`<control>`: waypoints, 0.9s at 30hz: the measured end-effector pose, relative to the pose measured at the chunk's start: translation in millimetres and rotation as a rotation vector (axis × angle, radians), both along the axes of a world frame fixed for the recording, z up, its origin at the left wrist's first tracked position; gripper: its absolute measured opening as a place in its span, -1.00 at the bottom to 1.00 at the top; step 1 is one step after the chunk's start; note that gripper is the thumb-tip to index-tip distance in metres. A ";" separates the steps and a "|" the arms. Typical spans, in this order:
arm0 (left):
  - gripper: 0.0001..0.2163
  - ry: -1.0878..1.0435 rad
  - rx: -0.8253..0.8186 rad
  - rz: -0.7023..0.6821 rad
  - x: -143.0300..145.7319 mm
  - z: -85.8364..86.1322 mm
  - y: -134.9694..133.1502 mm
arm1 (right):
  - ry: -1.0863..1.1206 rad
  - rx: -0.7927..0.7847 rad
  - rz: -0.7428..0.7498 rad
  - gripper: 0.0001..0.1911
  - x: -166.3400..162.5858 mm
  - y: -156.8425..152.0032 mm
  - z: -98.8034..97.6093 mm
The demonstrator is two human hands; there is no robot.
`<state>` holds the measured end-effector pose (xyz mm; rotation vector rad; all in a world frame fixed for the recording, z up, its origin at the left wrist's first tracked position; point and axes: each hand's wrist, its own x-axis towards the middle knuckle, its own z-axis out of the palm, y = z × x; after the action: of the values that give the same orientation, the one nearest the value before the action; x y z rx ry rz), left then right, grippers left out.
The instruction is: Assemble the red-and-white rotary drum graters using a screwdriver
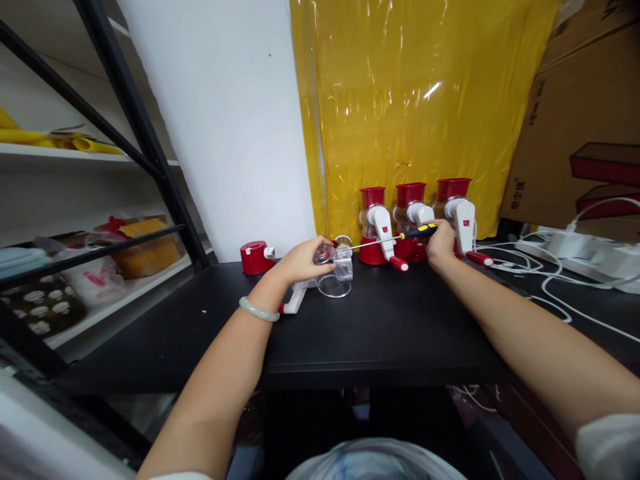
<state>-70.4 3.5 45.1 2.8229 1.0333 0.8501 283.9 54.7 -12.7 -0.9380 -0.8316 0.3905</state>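
Note:
My left hand (pixel 311 260) is closed around a clear plastic grater body (pixel 343 265) just above the black table. In my right hand (pixel 441 245) I grip a screwdriver (pixel 420 231) with a black and yellow handle, its thin shaft pointing left. The shaft's tip reaches the clear body; whether it touches a screw is too small to tell. Under and behind my left hand lie a white crank with a red knob (pixel 296 300) and a clear ring-shaped part (pixel 335 288). A red base (pixel 257 258) with a white lever stands left of my left hand.
Three red and white rotary graters (pixel 380 230) stand along the back, near my right hand. White cables and a power strip (pixel 590 250) spread over the right side. A yellow plastic sheet (pixel 400 100) hangs behind; a black-framed shelf (pixel 135 127) rises at left.

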 end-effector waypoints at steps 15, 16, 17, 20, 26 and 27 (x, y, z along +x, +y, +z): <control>-0.64 0.064 -0.027 0.084 -5.6 5.0 1.0 | -0.054 -0.178 -0.078 -0.68 -10.4 -15.9 0.5; -0.65 0.071 -0.032 0.096 -5.6 6.0 0.3 | -0.051 -0.176 -0.057 -0.70 -11.4 -15.7 -0.4; -0.65 0.075 -0.036 0.107 -5.5 6.8 -0.4 | -0.049 -0.173 -0.036 -0.71 -12.4 -15.6 -1.0; -0.65 0.084 -0.040 0.121 -5.3 7.2 -0.9 | -0.047 -0.170 -0.007 -0.75 -14.3 -16.8 -0.6; -0.69 0.082 -0.018 0.092 -6.9 4.3 3.8 | -0.049 -0.202 -0.039 -0.91 -12.2 -22.5 2.8; -0.70 0.085 -0.020 0.090 -7.3 4.3 4.2 | -0.048 -0.209 -0.033 -0.89 -11.8 -23.7 2.0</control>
<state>-77.6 7.7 49.4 2.8375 1.1812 0.7267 272.1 30.9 -10.7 -1.1574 -0.8281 0.4333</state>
